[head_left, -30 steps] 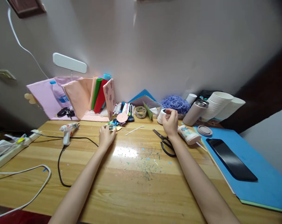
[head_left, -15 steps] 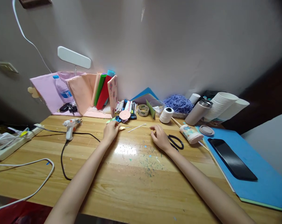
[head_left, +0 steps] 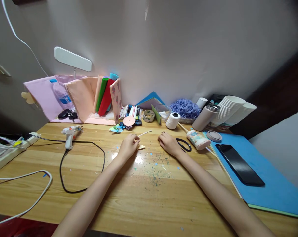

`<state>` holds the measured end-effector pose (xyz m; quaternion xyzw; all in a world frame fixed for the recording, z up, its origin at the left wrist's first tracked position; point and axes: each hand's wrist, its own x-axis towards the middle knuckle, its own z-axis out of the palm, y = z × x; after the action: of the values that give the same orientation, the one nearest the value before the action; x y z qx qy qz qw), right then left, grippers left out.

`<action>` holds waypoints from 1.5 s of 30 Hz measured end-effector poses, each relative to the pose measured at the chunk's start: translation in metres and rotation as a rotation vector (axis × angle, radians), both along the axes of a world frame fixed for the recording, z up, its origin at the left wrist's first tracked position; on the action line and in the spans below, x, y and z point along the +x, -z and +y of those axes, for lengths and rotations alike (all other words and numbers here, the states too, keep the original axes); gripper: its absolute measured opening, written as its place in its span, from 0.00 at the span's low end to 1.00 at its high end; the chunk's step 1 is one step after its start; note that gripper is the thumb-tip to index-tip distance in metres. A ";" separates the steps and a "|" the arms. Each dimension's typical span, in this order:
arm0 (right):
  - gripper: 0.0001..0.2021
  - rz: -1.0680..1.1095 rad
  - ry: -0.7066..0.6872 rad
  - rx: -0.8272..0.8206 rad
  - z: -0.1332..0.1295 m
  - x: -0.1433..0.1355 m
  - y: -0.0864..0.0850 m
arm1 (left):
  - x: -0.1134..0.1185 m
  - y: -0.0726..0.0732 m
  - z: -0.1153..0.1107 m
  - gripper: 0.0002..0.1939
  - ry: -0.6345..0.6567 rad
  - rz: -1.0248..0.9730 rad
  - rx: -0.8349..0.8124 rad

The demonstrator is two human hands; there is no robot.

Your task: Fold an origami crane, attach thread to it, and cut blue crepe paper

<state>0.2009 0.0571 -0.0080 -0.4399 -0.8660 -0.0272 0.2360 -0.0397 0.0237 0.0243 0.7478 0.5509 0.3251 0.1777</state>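
Note:
My left hand (head_left: 129, 145) is closed, its fingertips pinching a small cream-coloured paper piece (head_left: 141, 147) just above the table. Behind those fingers lies a thin white stick (head_left: 145, 133). My right hand (head_left: 169, 144) rests low with curled fingers over a pair of scissors. One black loop of the scissors (head_left: 184, 144) shows beside the wrist; the hand hides most of the rest. Blue and green scraps (head_left: 155, 174) are scattered on the wood between my forearms. A pink disc (head_left: 129, 121) with blue and green pieces sits beyond my left hand.
A white glue gun (head_left: 69, 135) with a looping black cord stands on the left. At the back are markers (head_left: 131, 111), a tape roll (head_left: 149, 116), a thread spool (head_left: 173, 120) and purple yarn (head_left: 185, 109). A phone (head_left: 239, 164) lies on blue sheets (head_left: 269, 184) at right.
My left hand has moved right and toward me, carrying the cream paper piece away from the pink disc. My right hand has lowered and its fingers have drawn together over the scissors. The view shifted slightly.

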 end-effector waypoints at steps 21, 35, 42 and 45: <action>0.09 0.153 -0.136 -0.232 -0.043 -0.041 -0.009 | -0.034 0.012 -0.025 0.11 -0.037 0.059 -0.109; 0.05 0.315 -0.129 -0.142 0.014 -0.058 0.002 | -0.034 0.023 0.007 0.12 -0.161 -0.042 -0.057; 0.03 0.276 -0.258 -0.153 0.038 -0.091 0.005 | -0.034 0.032 0.039 0.06 -0.090 0.026 -0.053; 0.03 0.277 -0.289 -0.152 0.040 -0.092 0.006 | -0.034 0.032 0.037 0.07 -0.071 0.035 -0.036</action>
<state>0.1092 0.0972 -0.0137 -0.3275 -0.8789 0.1331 0.3204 -0.0735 0.0608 -0.0082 0.7301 0.5860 0.3080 0.1696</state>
